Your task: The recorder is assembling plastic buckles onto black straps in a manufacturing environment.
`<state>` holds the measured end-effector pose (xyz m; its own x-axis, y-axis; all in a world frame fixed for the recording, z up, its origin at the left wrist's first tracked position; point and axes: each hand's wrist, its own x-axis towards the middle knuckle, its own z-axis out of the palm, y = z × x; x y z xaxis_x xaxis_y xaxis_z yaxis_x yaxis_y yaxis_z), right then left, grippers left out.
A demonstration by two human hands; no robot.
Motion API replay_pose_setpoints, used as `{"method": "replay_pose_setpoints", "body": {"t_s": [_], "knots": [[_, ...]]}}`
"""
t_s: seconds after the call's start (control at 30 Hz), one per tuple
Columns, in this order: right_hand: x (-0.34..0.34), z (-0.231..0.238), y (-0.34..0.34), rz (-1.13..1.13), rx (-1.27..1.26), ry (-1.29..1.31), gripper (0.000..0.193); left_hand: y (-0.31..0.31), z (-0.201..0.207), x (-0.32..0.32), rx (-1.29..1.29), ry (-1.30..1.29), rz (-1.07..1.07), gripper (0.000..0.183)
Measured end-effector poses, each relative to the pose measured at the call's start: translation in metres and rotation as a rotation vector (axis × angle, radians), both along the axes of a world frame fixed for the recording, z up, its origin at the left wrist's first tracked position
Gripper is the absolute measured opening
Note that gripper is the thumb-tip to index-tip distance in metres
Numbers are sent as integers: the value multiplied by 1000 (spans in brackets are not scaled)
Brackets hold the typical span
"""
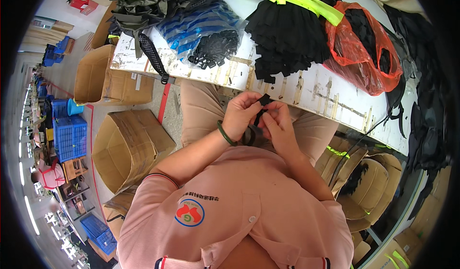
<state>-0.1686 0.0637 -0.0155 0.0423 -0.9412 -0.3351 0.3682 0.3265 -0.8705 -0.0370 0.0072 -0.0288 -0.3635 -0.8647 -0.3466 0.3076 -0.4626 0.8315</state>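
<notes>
Above my lap, close to the table's front edge, my two hands meet over a short black webbing strap (264, 99). My left hand (238, 116), with a dark green bangle at its wrist, pinches the strap's upper end. The fingers of my right hand (280, 125) close on the strap a little lower down; whether a small buckle sits between them is hidden. Beyond my hands, a bundle of black straps (282, 39) lies on the table, tied with a neon yellow band (306, 5). Left of it, small black buckles (215, 48) are heaped by a blue-striped clear plastic bag (194, 27).
A red plastic bag (352, 61) with black pieces stands on the worn white table (330, 94) at right. Dark fabric (153, 3) is piled at the far left. Open cardboard boxes (139, 147) flank me on both sides. Blue crates (71, 137) and a person (50, 174) are farther left.
</notes>
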Motion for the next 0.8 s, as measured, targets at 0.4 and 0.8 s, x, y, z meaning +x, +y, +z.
{"method": "replay_pose_setpoints", "body": {"t_s": [0.4, 0.8], "knots": [[-2, 11, -7, -68, 105, -213, 11, 2, 4, -5, -187, -25, 13, 16], [8, 8, -10, -171, 68, -232, 11, 1, -2, -9, -431, -192, 104, 12]]}}
